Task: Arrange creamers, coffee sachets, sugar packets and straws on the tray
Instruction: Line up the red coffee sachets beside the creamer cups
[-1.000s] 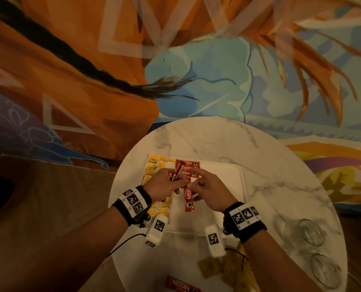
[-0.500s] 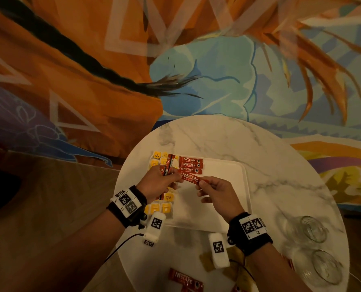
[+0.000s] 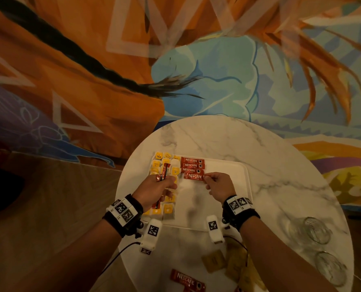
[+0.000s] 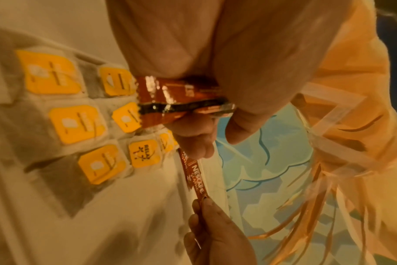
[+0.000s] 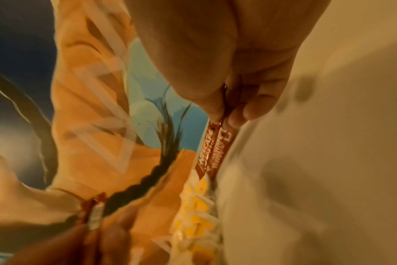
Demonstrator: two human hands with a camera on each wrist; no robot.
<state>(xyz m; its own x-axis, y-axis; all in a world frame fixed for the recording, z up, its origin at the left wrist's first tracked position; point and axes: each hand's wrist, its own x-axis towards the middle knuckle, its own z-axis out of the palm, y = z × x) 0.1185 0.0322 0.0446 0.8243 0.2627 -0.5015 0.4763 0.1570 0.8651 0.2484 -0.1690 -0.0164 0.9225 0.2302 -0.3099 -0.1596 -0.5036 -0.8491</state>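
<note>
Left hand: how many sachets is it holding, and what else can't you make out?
- Left hand sachet bundle: count unclear, fingers cover it in head and wrist views.
- Brown packets near table edge: print too dim.
- Sachet at bottom: cut off by frame edge.
- Right wrist view: motion-blurred.

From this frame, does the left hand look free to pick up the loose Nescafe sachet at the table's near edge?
Probably not yet: the left hand already grips spare sachets over the tray. The way to the loose sachet looks unblocked.
</note>
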